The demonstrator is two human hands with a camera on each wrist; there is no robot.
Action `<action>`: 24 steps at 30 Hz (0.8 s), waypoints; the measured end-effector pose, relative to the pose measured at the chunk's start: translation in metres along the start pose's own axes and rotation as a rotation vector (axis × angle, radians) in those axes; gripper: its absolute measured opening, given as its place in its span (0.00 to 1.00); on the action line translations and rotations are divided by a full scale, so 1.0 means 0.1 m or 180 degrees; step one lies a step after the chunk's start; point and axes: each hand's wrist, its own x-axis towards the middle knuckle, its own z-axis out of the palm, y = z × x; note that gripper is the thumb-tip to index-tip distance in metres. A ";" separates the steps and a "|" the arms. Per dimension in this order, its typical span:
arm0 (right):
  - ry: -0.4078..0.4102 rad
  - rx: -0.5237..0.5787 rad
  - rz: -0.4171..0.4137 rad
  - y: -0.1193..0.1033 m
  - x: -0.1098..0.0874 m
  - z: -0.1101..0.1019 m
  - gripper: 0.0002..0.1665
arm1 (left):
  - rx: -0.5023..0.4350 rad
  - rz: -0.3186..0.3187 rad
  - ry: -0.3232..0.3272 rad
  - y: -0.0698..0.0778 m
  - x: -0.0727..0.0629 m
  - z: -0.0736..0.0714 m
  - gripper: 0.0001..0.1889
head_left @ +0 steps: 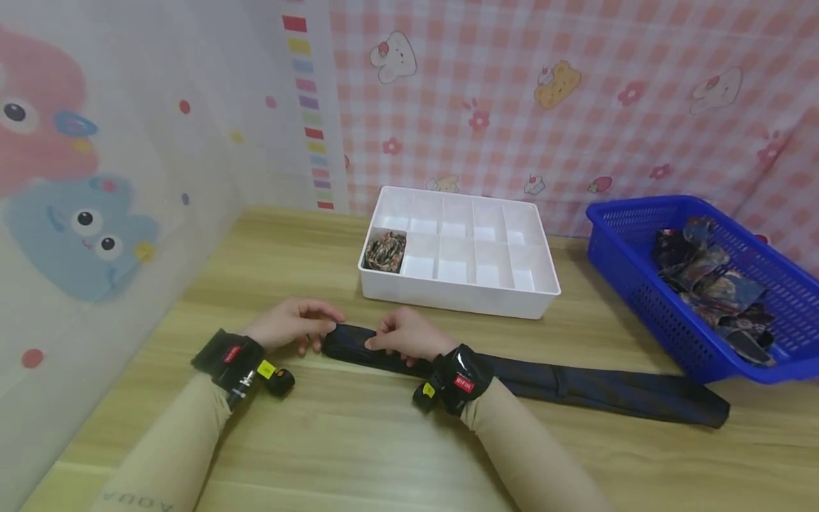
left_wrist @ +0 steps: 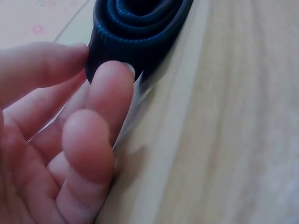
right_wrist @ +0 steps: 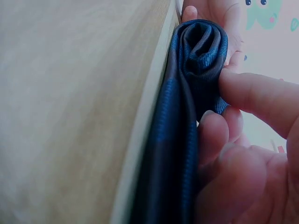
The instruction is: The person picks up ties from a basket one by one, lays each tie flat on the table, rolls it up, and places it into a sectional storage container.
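A dark blue and black necktie (head_left: 630,392) lies lengthwise on the table, its left end wound into a flattened roll (head_left: 347,341). The coils of that roll show edge-on in the left wrist view and the right wrist view. My left hand (head_left: 291,326) holds the roll's outer left end between thumb and fingertips. Closer to the flat length, my right hand (head_left: 412,334) pinches the roll, thumb on one side and fingers curled against the other. Past the right wrist, the tie runs flat toward the right, with a narrow loop (head_left: 559,380) across it.
Behind the hands stands a white divided tray (head_left: 457,290); its front left compartment holds a rolled patterned cloth (head_left: 385,252). At the right, a blue plastic basket (head_left: 633,302) contains several patterned rolled cloths (head_left: 729,291). A checked curtain (head_left: 486,85) hangs behind the table.
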 end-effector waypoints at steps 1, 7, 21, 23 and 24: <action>-0.0001 -0.0005 0.0007 0.00 0.00 0.00 0.14 | -0.0006 0.0019 -0.0011 0.00 0.00 0.00 0.18; -0.0010 0.0016 -0.0022 -0.01 -0.01 0.00 0.14 | -0.0132 0.0017 0.0043 -0.01 0.02 0.01 0.19; -0.0028 0.0062 -0.0015 0.02 0.01 0.01 0.12 | -0.0123 0.0050 0.0060 -0.05 0.04 0.01 0.19; -0.0022 0.0030 -0.0042 0.02 0.02 0.01 0.11 | -0.0125 0.0045 0.0054 -0.05 0.04 0.01 0.20; -0.0011 0.0022 -0.0057 0.02 0.02 0.00 0.11 | -0.0119 0.0047 0.0058 -0.04 0.04 0.01 0.20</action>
